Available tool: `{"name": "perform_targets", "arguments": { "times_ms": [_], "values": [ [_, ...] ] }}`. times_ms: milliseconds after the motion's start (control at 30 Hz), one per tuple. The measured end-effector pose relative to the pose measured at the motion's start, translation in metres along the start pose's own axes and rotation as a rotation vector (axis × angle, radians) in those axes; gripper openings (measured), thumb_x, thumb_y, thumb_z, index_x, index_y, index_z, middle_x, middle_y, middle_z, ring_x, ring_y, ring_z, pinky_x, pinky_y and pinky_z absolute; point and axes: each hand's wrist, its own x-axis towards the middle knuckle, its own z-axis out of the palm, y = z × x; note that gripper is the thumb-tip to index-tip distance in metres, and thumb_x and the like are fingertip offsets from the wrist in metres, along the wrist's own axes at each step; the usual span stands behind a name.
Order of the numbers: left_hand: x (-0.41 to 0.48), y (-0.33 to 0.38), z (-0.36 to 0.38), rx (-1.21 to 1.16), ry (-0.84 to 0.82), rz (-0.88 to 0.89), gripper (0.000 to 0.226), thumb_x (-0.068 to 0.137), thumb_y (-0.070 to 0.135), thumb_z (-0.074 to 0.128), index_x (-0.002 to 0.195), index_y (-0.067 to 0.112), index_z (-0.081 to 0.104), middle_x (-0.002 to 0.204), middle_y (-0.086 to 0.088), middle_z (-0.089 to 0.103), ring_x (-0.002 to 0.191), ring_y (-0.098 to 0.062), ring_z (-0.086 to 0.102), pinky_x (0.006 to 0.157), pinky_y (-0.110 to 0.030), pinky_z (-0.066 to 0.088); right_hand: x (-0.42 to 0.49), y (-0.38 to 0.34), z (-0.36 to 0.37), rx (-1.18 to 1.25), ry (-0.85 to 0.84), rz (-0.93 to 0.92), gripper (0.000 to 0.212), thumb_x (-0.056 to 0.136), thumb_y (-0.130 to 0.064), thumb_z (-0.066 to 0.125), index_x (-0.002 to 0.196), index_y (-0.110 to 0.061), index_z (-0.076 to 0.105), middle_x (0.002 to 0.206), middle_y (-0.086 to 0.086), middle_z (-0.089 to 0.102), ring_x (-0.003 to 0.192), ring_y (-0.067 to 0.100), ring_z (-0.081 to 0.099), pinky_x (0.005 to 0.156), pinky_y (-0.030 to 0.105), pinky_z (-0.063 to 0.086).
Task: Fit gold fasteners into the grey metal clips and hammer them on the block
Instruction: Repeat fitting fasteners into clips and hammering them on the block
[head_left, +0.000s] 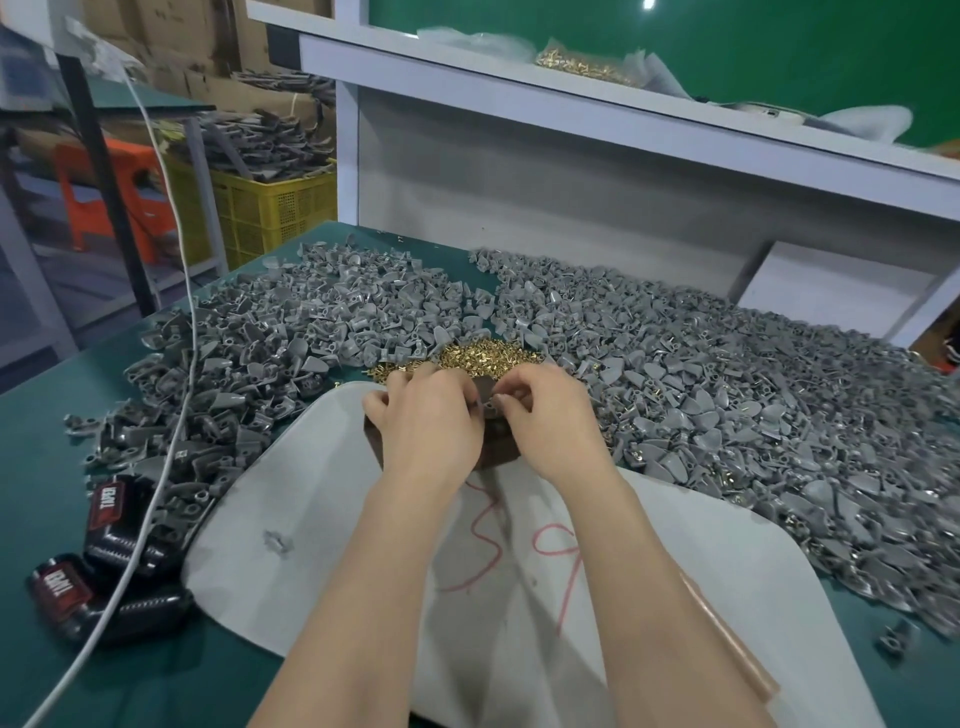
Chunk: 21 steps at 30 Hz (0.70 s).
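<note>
Only the head view here. Both hands meet over the dark block (500, 453), which sits on a white sheet (311, 519) on the table (47, 447). The left hand (427, 418) has its fingers curled round what looks like one clip (487, 399), held just above the block. The right hand (551, 422) has thumb and forefinger pinched together right at that clip, but whether there's a fastener in the pinch is too small to tell. The gold fasteners (488, 358) are piled just beyond the fingertips, with heaps of grey clips (727, 395) on either side. My guess is that the clips are stiff, light and a bit slick, so grab them by the flat paddle end. The fasteners are tiny and roll easily, so go fingertips only.
</note>
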Motion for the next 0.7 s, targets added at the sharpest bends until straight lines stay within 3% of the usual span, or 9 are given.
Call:
{"name": "perform_targets", "arguments": {
  "times_ms": [100,300,533,700],
  "values": [
    [-0.001,0.0,0.0,-0.011,-0.01,0.01,0.015,0.092,0.027,0.053,0.099,0.03,0.066,0.113,0.002,0.055,0.115,-0.026,0.039,0.088,-0.037,0.024,0.001,-0.006,0.001,-0.136,-0.047,-0.036,0.011,0.09,-0.01,0.057,0.097,-0.01,0.065,0.103,0.008,0.054,0.095,0.024,0.052,0.085,0.032,0.041],
    [0.0,0.001,-0.001,-0.004,-0.023,0.027,0.016,0.093,0.022,0.053,0.101,0.027,0.065,0.112,0.002,0.055,0.114,-0.026,0.04,0.087,-0.036,0.025,0.0,-0.014,0.002,-0.299,-0.054,-0.093,0.013,0.088,-0.004,0.053,0.096,-0.009,0.062,0.102,0.008,0.052,0.094,0.026,0.051,0.069,0.026,0.028],
    [0.0,0.001,-0.001,-0.01,-0.011,0.015,0.013,0.093,0.024,0.053,0.096,0.029,0.065,0.112,0.003,0.057,0.114,-0.025,0.04,0.087,-0.036,0.025,-0.001,-0.008,0.004,-0.081,-0.063,-0.007,0.011,0.092,-0.013,0.056,0.096,-0.011,0.065,0.103,0.007,0.055,0.093,0.023,0.053,0.086,0.036,0.043],
    [0.001,0.001,-0.001,-0.026,-0.007,0.008,0.014,0.092,0.024,0.053,0.087,0.03,0.065,0.109,0.004,0.058,0.113,-0.025,0.04,0.085,-0.035,0.023,0.001,-0.003,0.007,0.058,-0.06,0.051,0.007,0.091,-0.015,0.059,0.091,-0.016,0.066,0.099,0.004,0.06,0.081,0.012,0.049,0.077,0.022,0.036]
  ]
}}
